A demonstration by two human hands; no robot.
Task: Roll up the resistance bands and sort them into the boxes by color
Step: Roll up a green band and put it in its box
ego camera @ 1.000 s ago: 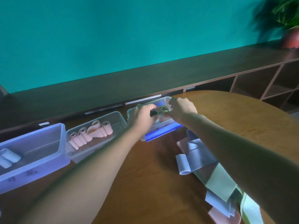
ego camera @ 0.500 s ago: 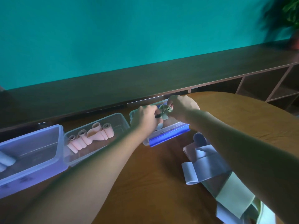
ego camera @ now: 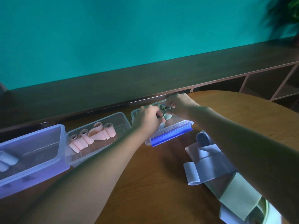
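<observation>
pale green band (ego camera: pixel 166 110), tightly coiled, slightly crumpled.

We count 3 clear boxes in a row, mid-left to center: purple-tinted box (ego camera: pixel 32 159), middle box (ego camera: pixel 97 138), blue-clasp box (ego camera: pixel 169 135). Pink rolls (ego camera: pixel 90 138) in the middle box: approx 5, one half unrolled. White rolls (ego camera: pixel 7 160) at left edge: 2 visible. Green-grey roll (ego camera: pixel 166 111): 1, center frame, w/ 2 hands on it. Loose bands (ego camera: pixel 226 175) lower right: overlapping pile, can't count exactly.
</observation>
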